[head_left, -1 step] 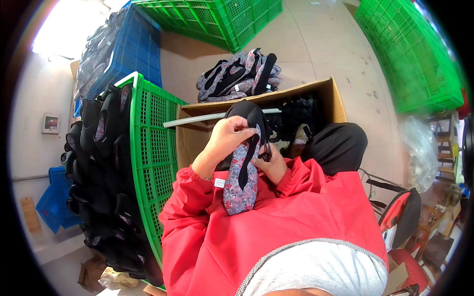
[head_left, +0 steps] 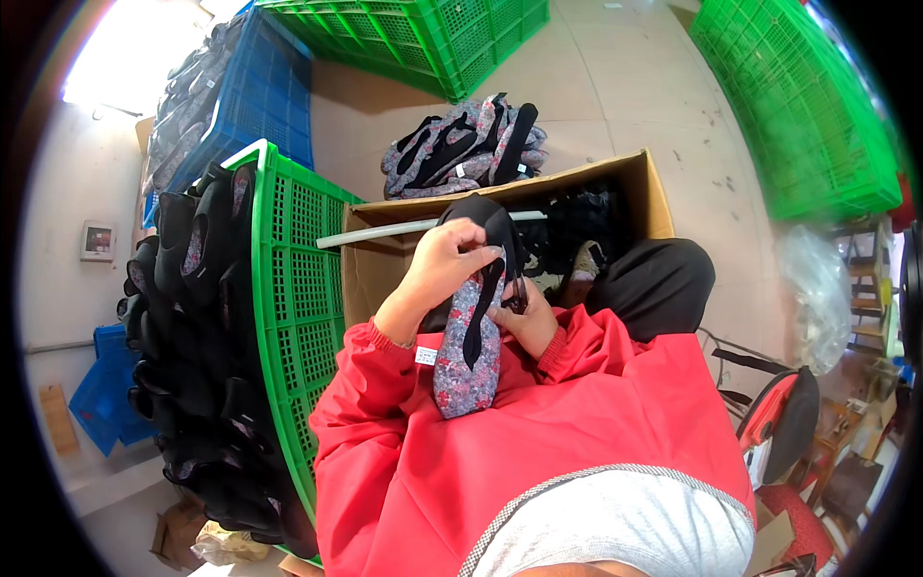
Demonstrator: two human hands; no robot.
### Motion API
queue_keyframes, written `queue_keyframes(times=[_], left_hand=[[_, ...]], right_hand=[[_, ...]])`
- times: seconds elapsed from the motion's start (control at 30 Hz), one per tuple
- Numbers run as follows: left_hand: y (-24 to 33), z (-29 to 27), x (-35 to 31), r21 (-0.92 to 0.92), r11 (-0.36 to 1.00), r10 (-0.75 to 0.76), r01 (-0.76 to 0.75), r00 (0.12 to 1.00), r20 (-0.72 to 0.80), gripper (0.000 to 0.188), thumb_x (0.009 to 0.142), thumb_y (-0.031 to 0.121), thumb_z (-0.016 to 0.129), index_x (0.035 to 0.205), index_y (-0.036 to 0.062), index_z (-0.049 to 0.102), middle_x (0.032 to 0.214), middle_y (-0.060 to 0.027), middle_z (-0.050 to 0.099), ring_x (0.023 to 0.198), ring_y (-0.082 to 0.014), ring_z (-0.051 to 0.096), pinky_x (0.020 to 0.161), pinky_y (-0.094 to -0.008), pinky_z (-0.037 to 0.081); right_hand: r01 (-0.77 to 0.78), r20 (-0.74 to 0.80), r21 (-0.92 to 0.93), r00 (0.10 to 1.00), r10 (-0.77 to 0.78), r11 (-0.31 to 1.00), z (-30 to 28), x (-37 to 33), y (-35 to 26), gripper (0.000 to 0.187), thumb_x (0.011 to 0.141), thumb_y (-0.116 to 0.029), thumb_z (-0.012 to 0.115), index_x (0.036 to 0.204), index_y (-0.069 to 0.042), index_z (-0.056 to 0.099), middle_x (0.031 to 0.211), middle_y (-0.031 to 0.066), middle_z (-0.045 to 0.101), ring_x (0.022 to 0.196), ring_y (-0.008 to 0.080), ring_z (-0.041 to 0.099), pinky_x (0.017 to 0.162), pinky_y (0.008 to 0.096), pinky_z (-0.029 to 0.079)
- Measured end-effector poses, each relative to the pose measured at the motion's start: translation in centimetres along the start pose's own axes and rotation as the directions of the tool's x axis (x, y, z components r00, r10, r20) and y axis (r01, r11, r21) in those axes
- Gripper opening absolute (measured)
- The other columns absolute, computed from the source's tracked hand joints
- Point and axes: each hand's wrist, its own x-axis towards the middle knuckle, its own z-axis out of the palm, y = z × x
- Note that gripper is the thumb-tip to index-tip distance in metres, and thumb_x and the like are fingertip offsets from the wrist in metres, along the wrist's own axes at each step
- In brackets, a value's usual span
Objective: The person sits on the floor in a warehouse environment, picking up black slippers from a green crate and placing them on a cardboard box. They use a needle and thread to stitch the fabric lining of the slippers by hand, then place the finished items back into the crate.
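Observation:
A shoe upper (head_left: 468, 370), grey with red flowers and a black-edged opening, hangs lengthwise in front of my red jacket. A small white label (head_left: 427, 356) sticks out at its left side. My left hand (head_left: 446, 269) pinches the upper's far end between thumb and fingers. My right hand (head_left: 532, 322) is closed on the upper's right edge, thumb on the floral cloth. A small dark loop shows by its fingers, its kind unclear. The fingers under the upper are hidden.
An open cardboard box (head_left: 656, 197) stands between my knees, a pale tube (head_left: 377, 233) across it. Beyond lies a pile of floral shoe uppers (head_left: 461, 144). A green crate (head_left: 306, 269) at left is beside stacked black uppers (head_left: 192, 385). More green crates (head_left: 798, 106) stand beyond.

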Motion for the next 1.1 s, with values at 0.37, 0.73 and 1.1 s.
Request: queue_keyframes(times=[0.37,0.73,1.1], left_hand=[[-1.3,-0.3,3.9,-0.594,0.715,-0.243,0.369,0.928,0.284,0.004,0.085,0.004,0.068,0.084,0.0042,0.065,0.076,0.0010,0.064,0.063,-0.0061,0.058,0.059,-0.0189,0.047],[-0.8,-0.2,5.3,-0.560,0.719,-0.275,0.412,0.908,0.315,0.005,0.083,0.008,0.067,0.079,0.0046,0.066,0.072,0.0011,0.060,0.064,-0.0069,0.053,0.060,-0.0201,0.042],[-0.9,0.2,5.8,-0.554,0.707,-0.286,0.440,0.894,0.345,0.007,0.084,0.006,0.066,0.083,-0.0003,0.064,0.075,-0.0048,0.063,0.064,-0.0114,0.059,0.060,-0.0235,0.048]], right_hand=[[-0.201,0.331,-0.089,0.918,0.219,0.976,-5.3,0.9,-3.7,0.020,0.100,-0.024,0.056,0.109,-0.006,0.057,0.076,-0.0001,0.059,0.061,0.0043,0.055,0.054,0.0199,0.045],[-0.066,0.349,-0.172,0.929,0.124,0.983,-5.7,3.3,-9.3,0.040,0.101,-0.047,0.046,0.108,-0.008,0.052,0.078,0.0022,0.058,0.054,0.0052,0.036,0.049,0.0209,0.029],[-0.034,0.364,-0.251,0.923,0.127,0.967,-4.6,5.7,-10.2,0.025,0.100,-0.033,0.054,0.097,-0.008,0.057,0.075,-0.0014,0.060,0.058,0.0042,0.042,0.053,0.0199,0.034]])
